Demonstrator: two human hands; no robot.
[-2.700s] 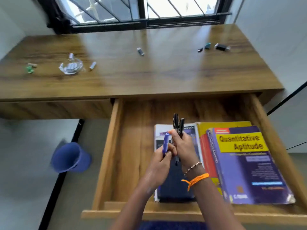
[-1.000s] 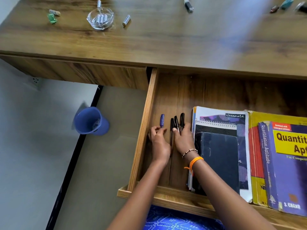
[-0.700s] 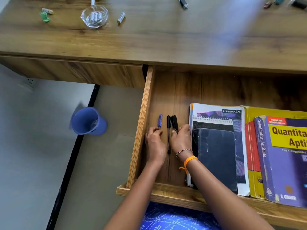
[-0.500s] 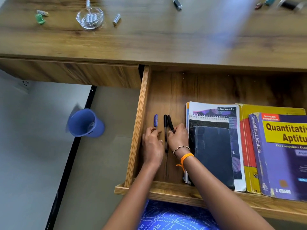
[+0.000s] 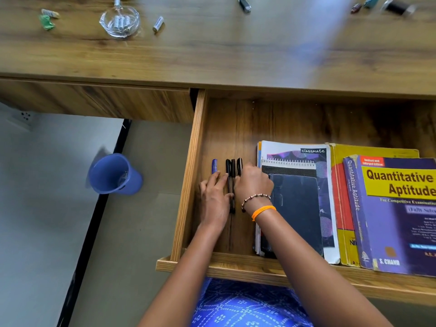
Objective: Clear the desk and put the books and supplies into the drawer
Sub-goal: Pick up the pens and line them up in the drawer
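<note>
Wood-grain desk [image 5: 212,57] runs across the top of the view, with a grey floor and a blue bin [image 5: 113,174] below it on the left; under the desk edge an open drawer [image 5: 188,175] is pulled out toward the person.

As a judgement, the task looks past halfway; the books are already in the drawer, the pens are being laid there now, and the small supplies on the desk remain to be gathered. Left on the desk are a glass dish [image 5: 119,21] holding a few small pale cylinders, a loose cylinder [image 5: 158,24] just beside it, a green scrap [image 5: 47,21] near the left end, a small dark item [image 5: 244,4] at the top middle, and several blurred bits at the top right that I cannot identify.

Inside the drawer, the right part holds a "Quantitative Aptitude" book [image 5: 396,208] lying on a yellow book [image 5: 339,208]; beside them sits a "classmate" notebook [image 5: 306,152] with a spiral pad and a dark blue diary [image 5: 295,208] on top. In the left part a blue pen [image 5: 214,165] lies near the drawer wall, and black pens [image 5: 232,171] lie side by side just right of it.

Left hand [image 5: 215,199] rests flat with straight fingers, touching the blue pen and the black pens; right hand [image 5: 253,185] has curled fingers over the rightmost black pen, seemingly pinching it, though the grip itself is hidden.
</note>
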